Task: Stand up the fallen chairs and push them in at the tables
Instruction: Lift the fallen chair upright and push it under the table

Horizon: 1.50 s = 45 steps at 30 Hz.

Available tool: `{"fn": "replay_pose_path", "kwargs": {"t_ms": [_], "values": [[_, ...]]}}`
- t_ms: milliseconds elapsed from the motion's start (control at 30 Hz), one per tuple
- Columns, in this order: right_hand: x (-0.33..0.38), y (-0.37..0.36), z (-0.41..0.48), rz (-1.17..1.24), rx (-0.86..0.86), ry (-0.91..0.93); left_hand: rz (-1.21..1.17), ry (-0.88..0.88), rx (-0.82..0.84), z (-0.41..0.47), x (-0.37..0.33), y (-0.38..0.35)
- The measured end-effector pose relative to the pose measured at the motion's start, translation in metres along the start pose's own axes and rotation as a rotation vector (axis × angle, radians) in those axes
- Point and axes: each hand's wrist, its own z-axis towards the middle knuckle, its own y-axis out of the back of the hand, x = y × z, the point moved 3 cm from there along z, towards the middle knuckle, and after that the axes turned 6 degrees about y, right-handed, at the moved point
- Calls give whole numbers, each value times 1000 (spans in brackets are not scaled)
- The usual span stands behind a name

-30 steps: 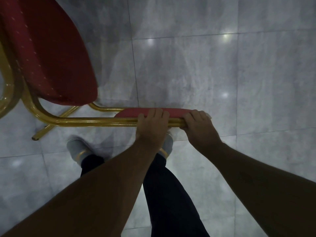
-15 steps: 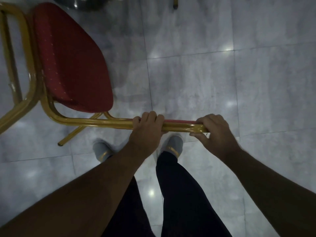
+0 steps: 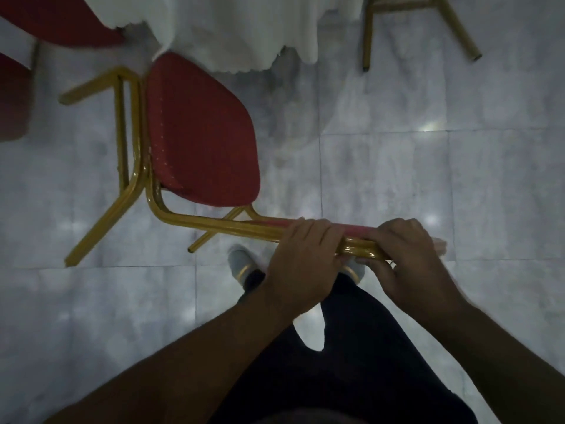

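Chair (image 3: 201, 133) with red seat and gold frame stands on the grey tiled floor (image 3: 397, 163), its seat front touching the white tablecloth (image 3: 244, 32). Left hand (image 3: 301, 258) and right hand (image 3: 406, 258) both have fingers clenched around its backrest top.

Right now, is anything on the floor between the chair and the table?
Nothing visible. The chair seat already meets the white tablecloth; only bare floor shows around it. Both hands hold its backrest.

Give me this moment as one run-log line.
phase: pushing in | left hand: gripping chair backrest top | right hand: same | seat front: at white tablecloth edge | floor: grey tiles
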Motion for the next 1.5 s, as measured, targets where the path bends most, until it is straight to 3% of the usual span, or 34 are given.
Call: {"fn": "replay_pose_path", "kwargs": {"t_ms": [200,467,867,1000,1167,1333,1500], "values": [[119,12,37,-173,-46,183,-114,26,-121,-51,50,89],[235,-3,74,-269,-29,438,-203,239,-214,-120,102,161],[243,9,63,-21,121,490,-247,463,-289,-199,110,221],[288,-7,66,38,123,536,-114,408,-254,-206,77,252],[319,-14,73,79,341,590,56,456,-251,-228,77,281],[315,-35,74,18,315,574,257,466,-254,-245,97,293],[342,-56,89,22,352,729,282,446,-332,-257,111,299]]}}
